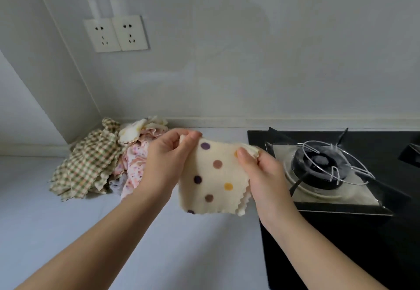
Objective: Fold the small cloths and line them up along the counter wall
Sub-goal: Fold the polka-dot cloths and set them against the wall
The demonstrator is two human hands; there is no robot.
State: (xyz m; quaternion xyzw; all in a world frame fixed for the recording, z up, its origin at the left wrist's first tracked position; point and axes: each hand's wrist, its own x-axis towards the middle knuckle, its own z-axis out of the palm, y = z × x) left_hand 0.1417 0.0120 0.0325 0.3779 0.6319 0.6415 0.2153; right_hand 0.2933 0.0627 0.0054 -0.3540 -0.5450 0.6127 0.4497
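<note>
A cream cloth with purple, brown and yellow dots [213,176] hangs doubled over in the air above the counter. My left hand [167,160] pinches its top left corner. My right hand [261,171] pinches the top right corner, thumb in front. Behind my left hand, in the corner by the wall, lies a heap of unfolded cloths: a green checked one [88,164], a pink flowered one [134,164] and a cream scalloped one [136,128] on top.
A black gas hob [341,233] with a burner and wire pot stand [322,167] fills the right side of the counter. The white counter [68,221] runs left of it. Two wall sockets [116,34] sit above the heap.
</note>
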